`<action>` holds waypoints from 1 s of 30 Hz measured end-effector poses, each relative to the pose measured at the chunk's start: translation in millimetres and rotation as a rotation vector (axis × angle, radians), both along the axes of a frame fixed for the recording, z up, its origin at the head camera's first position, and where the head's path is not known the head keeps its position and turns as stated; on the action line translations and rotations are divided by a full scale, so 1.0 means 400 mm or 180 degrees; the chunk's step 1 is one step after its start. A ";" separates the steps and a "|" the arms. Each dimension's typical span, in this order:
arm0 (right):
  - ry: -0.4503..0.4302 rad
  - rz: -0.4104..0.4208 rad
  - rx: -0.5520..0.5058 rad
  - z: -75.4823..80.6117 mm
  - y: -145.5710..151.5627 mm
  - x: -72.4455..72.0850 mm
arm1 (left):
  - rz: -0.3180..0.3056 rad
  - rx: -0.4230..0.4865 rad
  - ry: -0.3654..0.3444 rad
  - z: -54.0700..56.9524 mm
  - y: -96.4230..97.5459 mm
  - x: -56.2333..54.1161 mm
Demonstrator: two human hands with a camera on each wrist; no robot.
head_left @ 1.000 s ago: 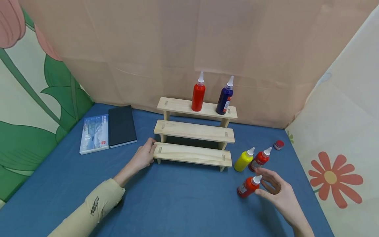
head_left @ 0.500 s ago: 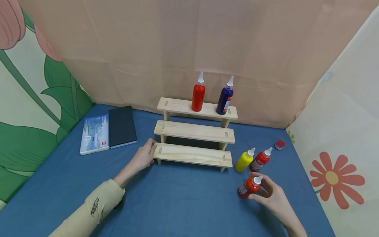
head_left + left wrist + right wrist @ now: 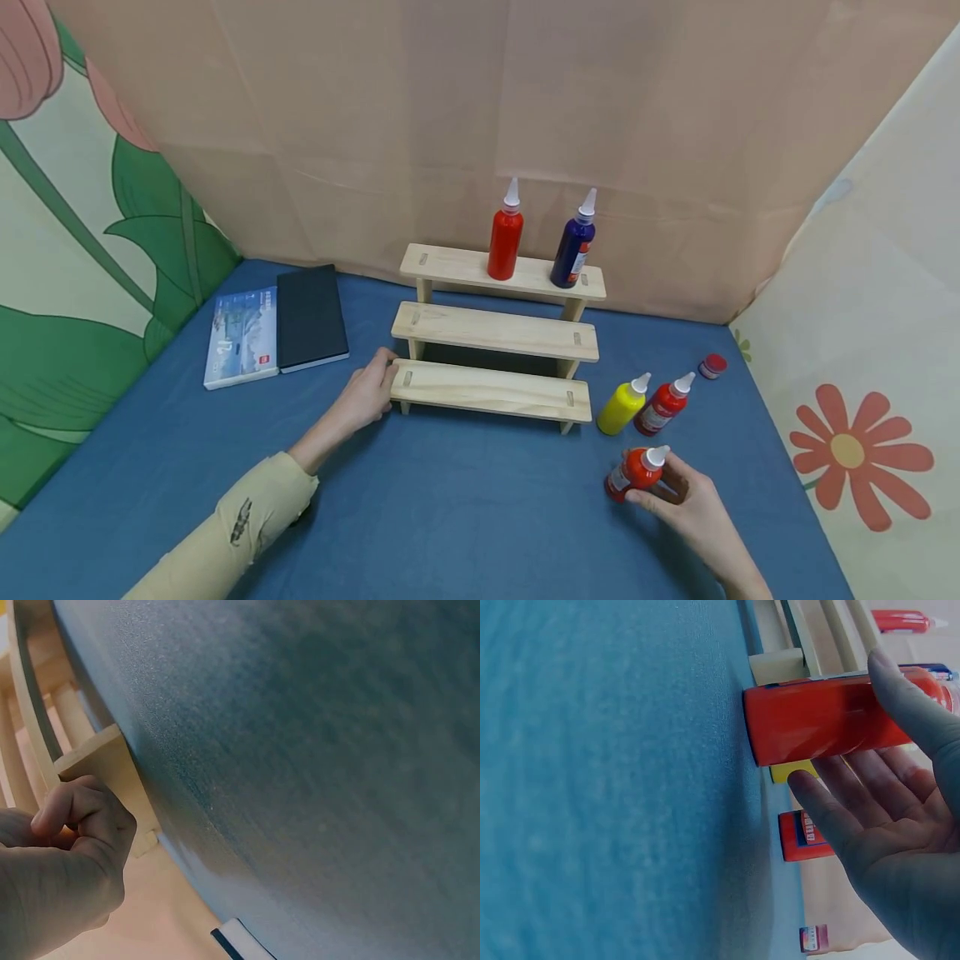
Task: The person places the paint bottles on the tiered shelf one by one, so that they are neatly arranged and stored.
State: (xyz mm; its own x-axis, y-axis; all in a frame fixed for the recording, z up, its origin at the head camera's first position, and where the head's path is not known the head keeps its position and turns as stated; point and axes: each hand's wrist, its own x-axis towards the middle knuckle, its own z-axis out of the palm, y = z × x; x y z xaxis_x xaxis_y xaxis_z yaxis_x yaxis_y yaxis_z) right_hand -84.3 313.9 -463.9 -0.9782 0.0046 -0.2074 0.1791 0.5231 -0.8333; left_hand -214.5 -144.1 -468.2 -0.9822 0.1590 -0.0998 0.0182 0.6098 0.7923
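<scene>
My left hand (image 3: 364, 392) holds the left end of the lowest tier of a three-tier wooden display stand (image 3: 491, 390). In the left wrist view its curled fingers (image 3: 94, 817) lie against the tier's end. My right hand (image 3: 693, 508) is around an orange-red squeeze bottle (image 3: 636, 473) with a white nozzle, standing on the blue cloth. The right wrist view shows the thumb (image 3: 907, 701) across the bottle and the other fingers behind it, partly hidden. Beside that hand stand a yellow squeeze bottle (image 3: 622, 407) and a darker red one (image 3: 663, 407).
On the top tier are a red bottle (image 3: 506, 242) and a dark blue bottle (image 3: 574, 246). A small red-lidded jar (image 3: 712, 365) sits at the far right. A blue-and-white box or book (image 3: 242, 335) and a black notebook (image 3: 311, 317) lie at the left.
My right hand has moved left onto the orange-red bottle, its thumb and fingers closing around it. The left hand keeps its place on the stand.
</scene>
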 end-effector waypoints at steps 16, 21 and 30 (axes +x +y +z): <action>0.0167 -0.0019 0.0121 0.003 -0.003 -0.004 | -0.0017 0.0014 -0.0020 0.000 0.002 -0.003; 0.0156 -0.0051 0.0101 0.011 -0.011 -0.005 | -0.0027 0.0031 -0.0020 0.000 0.002 -0.003; 0.0301 -0.0035 0.0118 0.057 -0.029 -0.014 | -0.0063 -0.0004 0.0012 0.000 -0.002 -0.004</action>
